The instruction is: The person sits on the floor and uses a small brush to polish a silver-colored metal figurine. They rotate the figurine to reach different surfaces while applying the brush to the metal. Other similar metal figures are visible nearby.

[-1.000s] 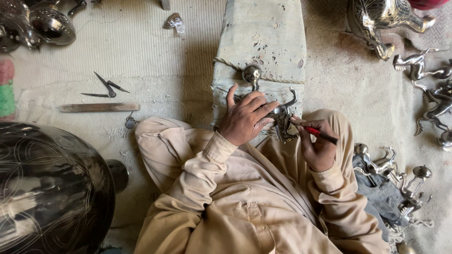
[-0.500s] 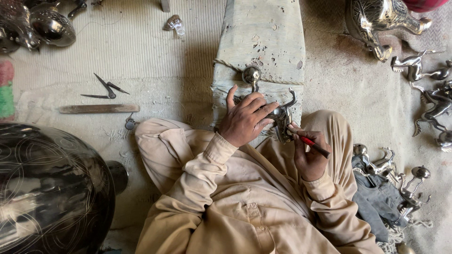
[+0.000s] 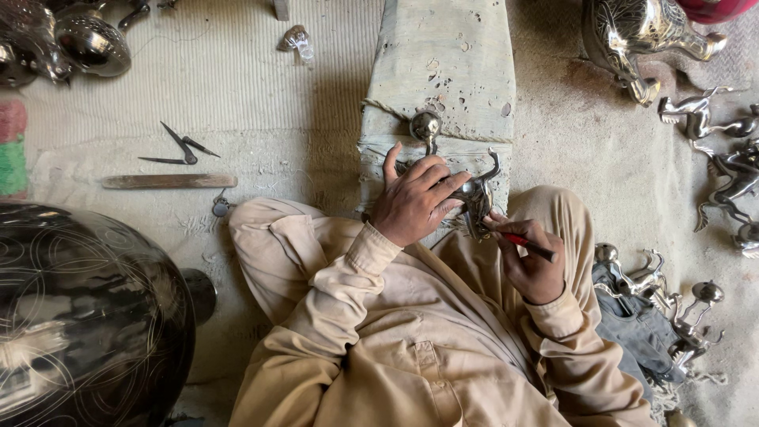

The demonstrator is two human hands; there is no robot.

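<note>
Hands meet at the near end of a cloth-wrapped work block (image 3: pixel 443 71), the long pale bolster that runs away from the seated person's lap. The left hand (image 3: pixel 415 202) lies spread over a polished metal casting (image 3: pixel 474 198), a small handle-like piece with curled ends, pressing it against the block's near edge; its fingers are splayed and bent down onto the metal, the index raised a little. A round metal knob (image 3: pixel 425 125) on a stem stands on the block just beyond that hand. The right hand (image 3: pixel 534 261), just right of the block's near corner, is clenched around a red-handled engraving tool (image 3: pixel 526 243), its tip at the underside of the casting.

Left of the block, on the ribbed mat (image 3: pixel 237 87), lie a pair of dividers (image 3: pixel 180 149) and, nearer than them, a flat wooden stick (image 3: pixel 168 181). Farther left and nearer, a large dark engraved bowl (image 3: pixel 87 316) fills the corner. Far left beyond the block sit shiny round vessels (image 3: pixel 87 43). Right of the block, a big engraved metal figure (image 3: pixel 640 39) stands at the far side, with several small silvery animal castings (image 3: pixel 727 170) strewn beyond it. More such castings (image 3: pixel 656 292) rest on a dark cloth (image 3: pixel 640 332), near the right hand.
</note>
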